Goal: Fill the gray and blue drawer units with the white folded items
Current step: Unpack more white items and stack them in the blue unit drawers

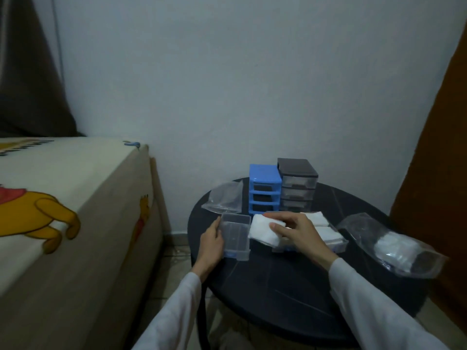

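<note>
- Your left hand (211, 242) sits at the near left edge of the round dark table (285, 286), fingers curled against the left wall of a clear plastic drawer (235, 234) pulled out of its unit; the drawer rests on the tabletop and looks empty.
- Your right hand (294, 233) pinches a white folded item (262, 229) between thumb and fingers, just right of the clear drawer, touching or nearly touching its wall.
- Under and right of that hand, more white folded items (326, 232) lie packed in a second clear tray (336, 245).
- Far right on the table: a clear plastic bag (394, 246) with white material inside.
- Behind the drawer, left: a second clear bag (225, 198), which looks empty.
- At the table's back edge, the blue drawer unit (264, 188) and the gray drawer unit (297, 184) stand side by side, touching. Blue unit's three slots show dark; gray unit's drawers are in place.
- Left of the table: a bed (75, 198) with a cartoon-bear sheet. Pale wall (227, 84) behind.
</note>
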Available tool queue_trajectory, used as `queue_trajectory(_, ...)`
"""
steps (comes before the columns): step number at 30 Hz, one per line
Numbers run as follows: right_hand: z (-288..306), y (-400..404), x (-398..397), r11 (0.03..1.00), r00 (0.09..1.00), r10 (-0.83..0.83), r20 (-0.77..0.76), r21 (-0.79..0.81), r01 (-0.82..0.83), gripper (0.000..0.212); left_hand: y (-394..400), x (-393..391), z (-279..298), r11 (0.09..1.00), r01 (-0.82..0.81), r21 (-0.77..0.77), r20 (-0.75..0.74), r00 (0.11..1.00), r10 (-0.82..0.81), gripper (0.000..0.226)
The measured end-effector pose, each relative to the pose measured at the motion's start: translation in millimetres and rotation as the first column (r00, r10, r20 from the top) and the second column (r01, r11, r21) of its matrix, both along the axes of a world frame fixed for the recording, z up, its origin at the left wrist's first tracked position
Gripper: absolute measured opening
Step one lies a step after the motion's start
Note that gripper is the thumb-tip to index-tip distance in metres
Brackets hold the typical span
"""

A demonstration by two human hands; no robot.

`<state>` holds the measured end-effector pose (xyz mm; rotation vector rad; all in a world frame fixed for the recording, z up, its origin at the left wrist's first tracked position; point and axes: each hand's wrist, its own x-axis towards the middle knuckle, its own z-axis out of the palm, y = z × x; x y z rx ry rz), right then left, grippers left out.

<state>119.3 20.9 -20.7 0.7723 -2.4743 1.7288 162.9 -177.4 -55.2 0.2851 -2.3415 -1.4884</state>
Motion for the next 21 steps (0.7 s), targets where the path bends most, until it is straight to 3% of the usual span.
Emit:
queue_trajectory(7,-1,-33,3,0.996,0.995,0.087,-0.052,0.023,-0.086,0.027,2,23,-11,0.979,0.026,0.202,0.001,1.0,-0.027,0.043)
queue_trajectory(12,-10,-49,13,0.949,0.978,0.182,-0.1,0.279,-0.148,0.019,5,38,-21,0.92,0.052,0.388,0.005,0.998,-0.059,0.043)
queue_trajectory(21,-14,-54,23,0.812,0.925,0.296,-0.236,0.572,-0.114,0.019,15,40,-21,0.896,-0.029,0.444,0.019,1.0,0.022,0.045)
